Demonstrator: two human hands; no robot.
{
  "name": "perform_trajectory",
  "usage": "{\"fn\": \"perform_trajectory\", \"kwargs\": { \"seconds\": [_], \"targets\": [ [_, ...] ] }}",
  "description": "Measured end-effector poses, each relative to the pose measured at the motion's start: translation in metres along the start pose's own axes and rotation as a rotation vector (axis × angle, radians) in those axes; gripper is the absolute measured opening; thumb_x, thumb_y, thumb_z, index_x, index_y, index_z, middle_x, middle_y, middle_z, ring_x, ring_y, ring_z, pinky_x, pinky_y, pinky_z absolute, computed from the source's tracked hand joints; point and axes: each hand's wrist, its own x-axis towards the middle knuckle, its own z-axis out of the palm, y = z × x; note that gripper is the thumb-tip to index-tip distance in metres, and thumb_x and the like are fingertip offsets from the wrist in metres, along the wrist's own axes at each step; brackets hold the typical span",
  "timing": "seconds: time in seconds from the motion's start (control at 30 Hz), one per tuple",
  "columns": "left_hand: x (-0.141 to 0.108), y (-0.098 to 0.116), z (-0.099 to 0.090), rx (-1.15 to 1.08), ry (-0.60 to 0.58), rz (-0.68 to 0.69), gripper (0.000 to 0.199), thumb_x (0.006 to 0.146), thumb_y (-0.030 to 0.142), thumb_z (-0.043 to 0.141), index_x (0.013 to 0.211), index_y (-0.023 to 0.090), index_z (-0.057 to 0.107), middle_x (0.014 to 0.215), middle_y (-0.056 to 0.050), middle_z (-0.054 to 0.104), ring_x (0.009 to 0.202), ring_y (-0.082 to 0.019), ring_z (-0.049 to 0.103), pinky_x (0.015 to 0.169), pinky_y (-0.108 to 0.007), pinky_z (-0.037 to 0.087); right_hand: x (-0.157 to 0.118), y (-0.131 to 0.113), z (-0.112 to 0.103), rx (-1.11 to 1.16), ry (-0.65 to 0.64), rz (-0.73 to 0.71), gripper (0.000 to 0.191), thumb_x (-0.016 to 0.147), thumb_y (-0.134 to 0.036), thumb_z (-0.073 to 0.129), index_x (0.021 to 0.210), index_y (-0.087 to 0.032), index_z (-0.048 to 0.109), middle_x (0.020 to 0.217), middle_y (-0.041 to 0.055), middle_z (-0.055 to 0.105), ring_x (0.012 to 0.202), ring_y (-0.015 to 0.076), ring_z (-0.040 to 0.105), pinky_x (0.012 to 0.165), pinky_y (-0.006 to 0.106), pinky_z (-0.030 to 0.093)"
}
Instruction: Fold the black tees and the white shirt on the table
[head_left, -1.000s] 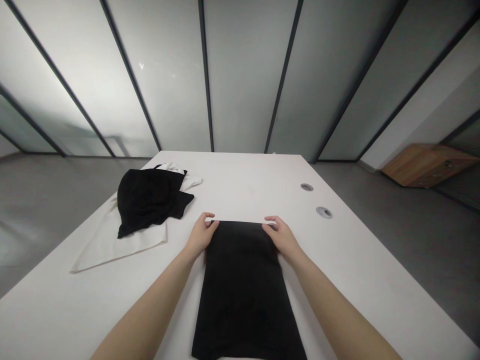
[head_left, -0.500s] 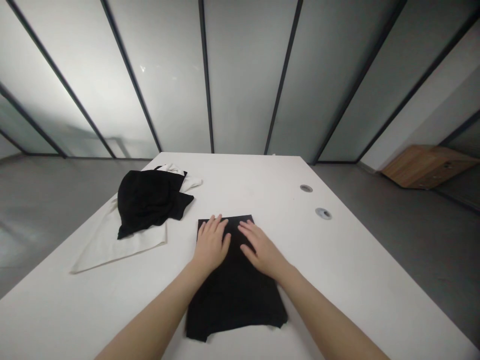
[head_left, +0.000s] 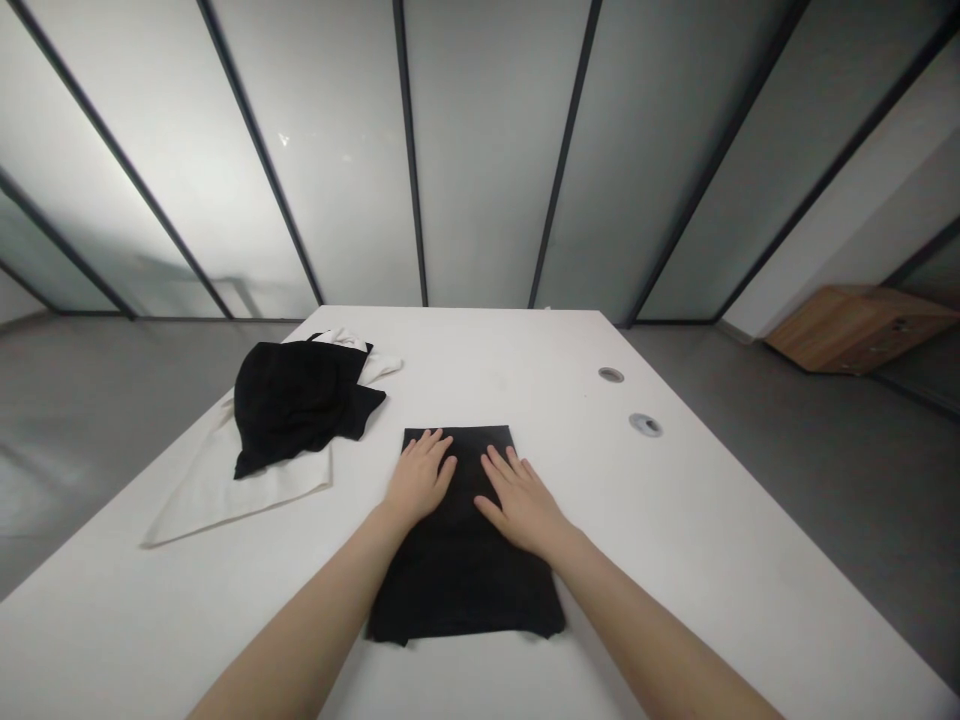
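Note:
A folded piece of black cloth [head_left: 465, 590], perhaps a garment, lies flat on the white table [head_left: 720, 600] in front of me. My left hand [head_left: 420, 478] rests palm down on its far left part, fingers stretched out. On the far right part lies my right hand [head_left: 525, 505], also flat with its fingers spread. A strip of black fabric shows between the two thumbs. The near edge is fairly straight, with small uneven bits sticking out at both near corners.
To the left, a crumpled black cloth [head_left: 300, 400] lies on top of white fabric [head_left: 247, 510] near the table's left edge. Two round grommets [head_left: 611, 375] are set in the tabletop at right. Frosted glass panels [head_left: 487, 150] stand behind; a wooden cabinet [head_left: 847, 325] is at far right.
The near edge of the black cloth has shifted away from me and looks straighter. Its far edge has moved slightly right. Both hands stay on it, the right one turned a little.

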Motion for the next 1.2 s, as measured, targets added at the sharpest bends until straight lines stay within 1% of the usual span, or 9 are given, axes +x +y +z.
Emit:
{"fn": "perform_trajectory", "kwargs": {
  "seconds": [0.1, 0.23, 0.37, 0.47, 0.57, 0.7, 0.83, 1.0, 1.2],
  "targets": [
    [-0.005, -0.001, 0.000, -0.019, 0.058, -0.003, 0.048, 0.108, 0.036, 0.042, 0.150, 0.018, 0.058, 0.161, -0.015, 0.053, 0.153, -0.032, 0.044, 0.125, -0.055, 0.036, 0.005, 0.014, 0.004, -0.004, 0.063, 0.057, 0.074, 0.106, -0.056, 0.045, 0.167, -0.015, 0.037, 0.176, 0.0120, 0.021, 0.163, 0.0395, 0.017, 0.130, 0.057, 0.022],
    [-0.020, 0.011, 0.003, -0.052, -0.002, 0.041, 0.052, 0.108, 0.040, 0.044, 0.153, 0.016, 0.055, 0.165, -0.017, 0.047, 0.155, -0.033, 0.041, 0.124, -0.053, 0.038, 0.014, 0.032, 0.003, 0.005, 0.171, 0.135, 0.070, 0.105, -0.050, 0.051, 0.163, -0.011, 0.044, 0.173, 0.0189, 0.029, 0.162, 0.0415, 0.020, 0.128, 0.059, 0.025],
    [-0.026, 0.019, 0.008, -0.008, -0.060, 0.102, 0.055, 0.106, 0.047, 0.050, 0.155, 0.021, 0.055, 0.168, -0.015, 0.042, 0.157, -0.036, 0.037, 0.125, -0.058, 0.035, 0.010, 0.025, -0.002, -0.010, 0.261, 0.070, 0.059, 0.104, -0.039, 0.053, 0.159, -0.018, 0.052, 0.172, 0.0154, 0.033, 0.161, 0.0402, 0.024, 0.128, 0.060, 0.025],
    [-0.023, 0.018, 0.012, 0.032, -0.048, 0.116, 0.059, 0.105, 0.046, 0.050, 0.159, 0.022, 0.050, 0.169, -0.015, 0.040, 0.158, -0.035, 0.034, 0.125, -0.058, 0.034, -0.001, 0.005, -0.001, 0.004, 0.205, -0.006, 0.060, 0.105, -0.045, 0.052, 0.160, -0.022, 0.051, 0.173, 0.0123, 0.032, 0.160, 0.0394, 0.026, 0.129, 0.058, 0.024],
    [-0.014, 0.014, 0.015, 0.048, -0.030, 0.100, 0.060, 0.106, 0.043, 0.049, 0.160, 0.019, 0.047, 0.169, -0.016, 0.039, 0.158, -0.034, 0.034, 0.126, -0.056, 0.034, -0.009, -0.009, 0.001, 0.013, 0.093, 0.002, 0.070, 0.104, -0.056, 0.052, 0.165, -0.023, 0.043, 0.176, 0.0122, 0.024, 0.162, 0.0433, 0.019, 0.129, 0.061, 0.020],
    [-0.007, 0.011, 0.017, 0.025, 0.004, 0.077, 0.060, 0.107, 0.042, 0.046, 0.158, 0.012, 0.048, 0.166, -0.020, 0.043, 0.157, -0.034, 0.036, 0.125, -0.056, 0.035, -0.008, -0.006, -0.003, 0.000, 0.027, 0.038, 0.072, 0.104, -0.060, 0.050, 0.167, -0.027, 0.039, 0.178, 0.0095, 0.016, 0.163, 0.0437, 0.010, 0.130, 0.060, 0.013],
    [-0.016, 0.021, 0.013, -0.017, 0.061, 0.102, 0.055, 0.109, 0.042, 0.042, 0.157, 0.018, 0.050, 0.166, -0.016, 0.046, 0.154, -0.032, 0.042, 0.125, -0.054, 0.037, 0.001, 0.007, -0.006, -0.002, 0.061, 0.062, 0.069, 0.103, -0.062, 0.050, 0.165, -0.032, 0.042, 0.178, 0.0072, 0.018, 0.163, 0.0417, 0.012, 0.130, 0.059, 0.013],
    [-0.033, 0.038, 0.012, 0.025, -0.055, 0.181, 0.060, 0.106, 0.050, 0.049, 0.160, 0.023, 0.048, 0.171, -0.014, 0.038, 0.158, -0.036, 0.034, 0.126, -0.061, 0.031, 0.008, 0.021, -0.005, -0.014, 0.146, 0.180, 0.069, 0.102, -0.058, 0.054, 0.163, -0.027, 0.046, 0.175, 0.0118, 0.028, 0.161, 0.0436, 0.020, 0.128, 0.059, 0.019],
    [-0.024, 0.036, 0.014, 0.040, -0.065, 0.156, 0.065, 0.105, 0.054, 0.050, 0.162, 0.024, 0.045, 0.172, -0.015, 0.035, 0.160, -0.036, 0.030, 0.125, -0.059, 0.031, 0.008, 0.025, -0.004, 0.004, 0.198, 0.258, 0.066, 0.105, -0.053, 0.051, 0.163, -0.023, 0.046, 0.175, 0.0162, 0.027, 0.160, 0.0432, 0.024, 0.126, 0.059, 0.023]
  ]
}}
